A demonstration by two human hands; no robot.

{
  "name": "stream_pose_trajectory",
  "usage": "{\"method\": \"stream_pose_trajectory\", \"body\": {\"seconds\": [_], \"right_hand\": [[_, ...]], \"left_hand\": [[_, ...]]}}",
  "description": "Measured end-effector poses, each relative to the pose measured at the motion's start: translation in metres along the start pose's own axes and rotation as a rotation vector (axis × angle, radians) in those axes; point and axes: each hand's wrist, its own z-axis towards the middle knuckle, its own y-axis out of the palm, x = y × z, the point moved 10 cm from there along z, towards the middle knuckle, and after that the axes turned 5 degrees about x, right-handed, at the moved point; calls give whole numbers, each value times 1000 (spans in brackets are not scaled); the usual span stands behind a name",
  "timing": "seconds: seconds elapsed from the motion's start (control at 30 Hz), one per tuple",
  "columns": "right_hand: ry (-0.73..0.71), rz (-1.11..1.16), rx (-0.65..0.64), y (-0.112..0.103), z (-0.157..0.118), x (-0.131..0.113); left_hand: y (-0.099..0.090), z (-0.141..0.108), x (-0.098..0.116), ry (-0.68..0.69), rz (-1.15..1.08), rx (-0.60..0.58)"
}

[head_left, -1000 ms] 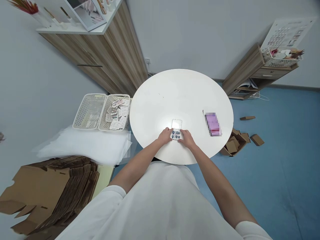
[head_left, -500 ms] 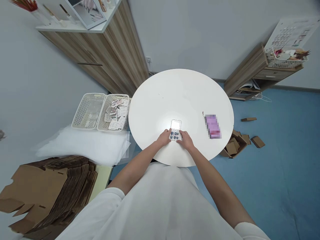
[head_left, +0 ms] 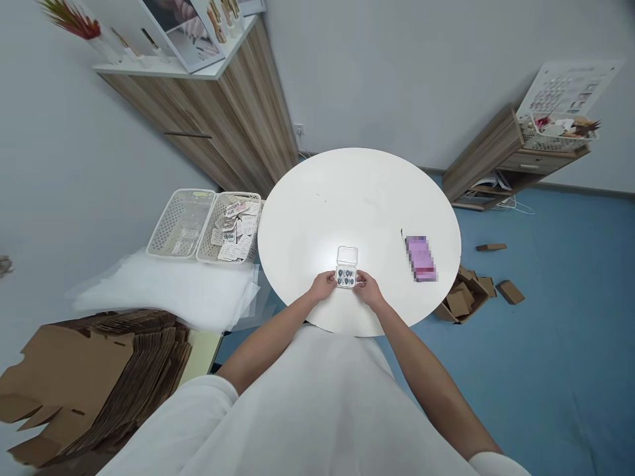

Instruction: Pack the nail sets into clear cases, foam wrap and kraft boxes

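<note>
A small clear case (head_left: 346,256) lies on the round white table (head_left: 354,192) near its front edge, its lid raised away from me. Several dark, glossy nail-shaped pieces (head_left: 346,277) sit in rows in its lower half. My left hand (head_left: 323,285) grips the case's left side with curled fingers. At the right side, my right hand (head_left: 368,289) holds the case between thumb and fingers. Further right on the table lies a purple, pixelated object (head_left: 421,258), with a tiny dark item (head_left: 401,233) near its upper left.
Left of the table are two white baskets, one with cards (head_left: 238,228) and one with clear plastic (head_left: 183,228). White sheets (head_left: 169,291) and flattened cardboard (head_left: 74,383) lie nearer me. A cardboard box (head_left: 461,297) stands on the floor at the right, below a wooden cabinet (head_left: 481,155).
The camera view has shifted a little. My fingers have moved from the case's front corners and inner edges to its outer sides. The case stays open on the table.
</note>
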Motion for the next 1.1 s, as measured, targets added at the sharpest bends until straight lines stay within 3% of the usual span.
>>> {"method": "stream_pose_trajectory", "body": {"seconds": [0.2, 0.37, 0.5, 0.57, 0.7, 0.9, 1.1], "right_hand": [[-58, 211, -8, -5, -22, -18], [-97, 368, -64, -10, -45, -38], [-39, 435, -48, -31, -41, -40], [38, 463, -32, -41, -33, -36], [112, 497, -167, -37, -21, -43], [-21, 389, -94, -42, -18, -63], [-108, 411, -103, -46, -26, -78]], "left_hand": [[-7, -20, -5, -79, -389, -4], [-14, -37, 10, -70, -547, -62], [-15, -48, 22, -49, -659, -128], [-14, -52, 25, -47, -682, -154], [-9, -57, 27, -50, -683, -189], [-7, -59, 27, -50, -630, -210], [-9, -60, 28, -82, -680, -204]]}}
